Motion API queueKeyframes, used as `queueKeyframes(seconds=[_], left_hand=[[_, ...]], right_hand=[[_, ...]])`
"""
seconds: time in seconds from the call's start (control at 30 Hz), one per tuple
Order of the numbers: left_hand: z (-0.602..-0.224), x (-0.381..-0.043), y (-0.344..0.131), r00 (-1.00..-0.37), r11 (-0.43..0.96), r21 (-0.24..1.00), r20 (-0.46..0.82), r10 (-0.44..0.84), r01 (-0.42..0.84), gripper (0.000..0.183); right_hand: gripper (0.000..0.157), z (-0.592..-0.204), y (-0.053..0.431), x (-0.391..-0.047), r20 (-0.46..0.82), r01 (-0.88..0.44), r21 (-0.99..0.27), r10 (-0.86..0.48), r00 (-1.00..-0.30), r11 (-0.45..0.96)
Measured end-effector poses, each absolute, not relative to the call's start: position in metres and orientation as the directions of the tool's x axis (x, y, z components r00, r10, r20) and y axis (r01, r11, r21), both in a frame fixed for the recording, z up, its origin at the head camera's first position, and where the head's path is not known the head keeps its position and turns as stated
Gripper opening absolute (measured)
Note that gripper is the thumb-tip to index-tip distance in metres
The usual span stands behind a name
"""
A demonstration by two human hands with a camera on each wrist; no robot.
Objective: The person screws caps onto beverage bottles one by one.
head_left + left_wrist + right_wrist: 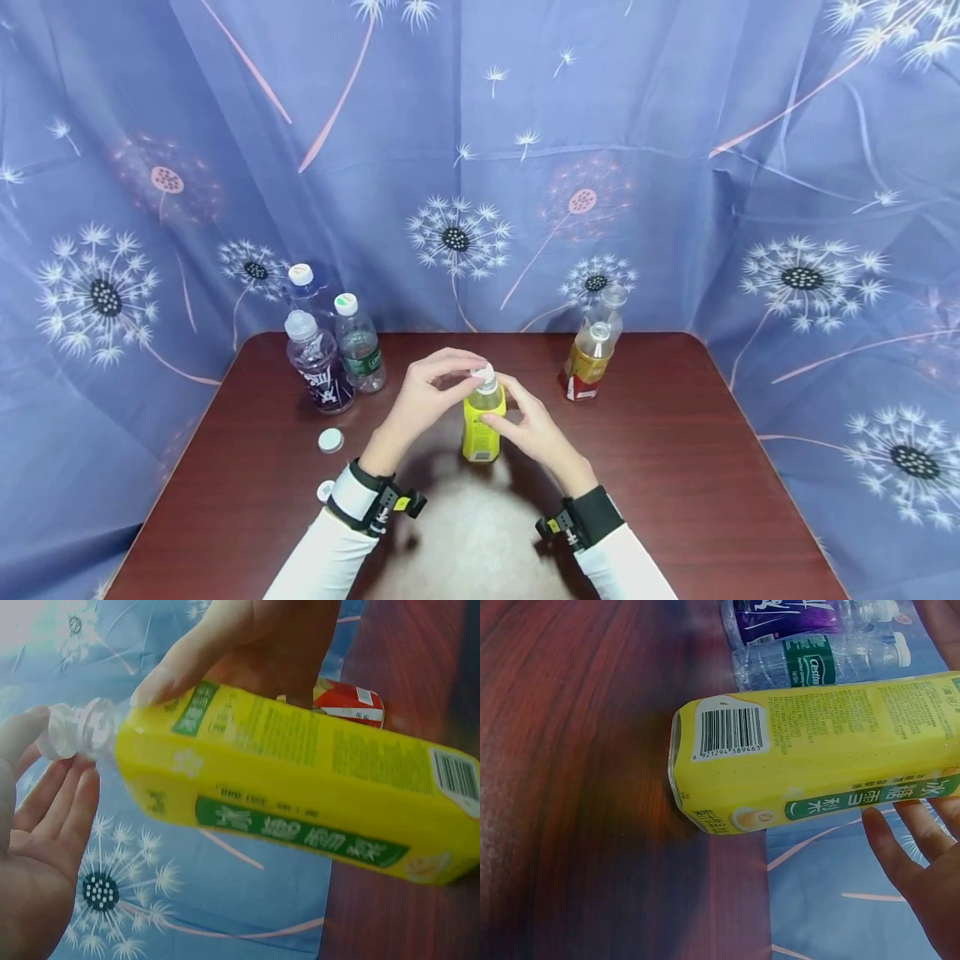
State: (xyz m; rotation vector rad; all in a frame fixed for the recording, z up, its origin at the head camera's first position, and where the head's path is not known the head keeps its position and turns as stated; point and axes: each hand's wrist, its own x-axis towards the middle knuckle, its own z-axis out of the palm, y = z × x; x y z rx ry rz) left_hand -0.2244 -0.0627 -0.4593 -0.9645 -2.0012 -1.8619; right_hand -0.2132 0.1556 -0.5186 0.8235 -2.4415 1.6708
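A bottle with a yellow label [481, 432] stands upright near the middle of the table, between both hands. At its mouth is a white cap [60, 732], which my left hand [429, 393] pinches between thumb and fingers. My right hand [536, 427] holds the bottle around its upper part, the thumb on the near side. In the left wrist view the right thumb lies against the label's top edge. The right wrist view shows the bottle's lower label and barcode. I cannot tell whether the cap is threaded on or loose.
At the back left stand a purple-labelled bottle [321, 375], a green-labelled bottle [362, 357] and another capped bottle [303, 287]. An uncapped bottle with a yellow and red label [587, 367] and a clear bottle [612, 308] are at the right. White caps [330, 440] lie near the left forearm.
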Motion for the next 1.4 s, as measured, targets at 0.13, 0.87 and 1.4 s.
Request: queueKeyframes(seconds=[0.13,0.87,1.4], left_hand=[[-0.462,-0.224,-0.06,-0.746,-0.004,0.788,0.585,0.318,0.616,0.023],[-0.463,-0.22,-0.052,-0.784,0.031,0.815,0.546,0.297,0.579,0.039],[-0.47,-0.22,-0.047,-0.786,-0.032,0.816,0.567,0.246,0.578,0.033]], right_hand=[[0.061,-0.521,0.154,-0.212,0.357,-0.474,-0.841,-0.39,-0.849,0.262],[0.063,-0.509,0.149,-0.207,0.352,-0.46,-0.847,-0.365,-0.862,0.267],[0.059,-0.481,0.147,-0.195,0.381,-0.49,-0.834,-0.377,-0.844,0.254]])
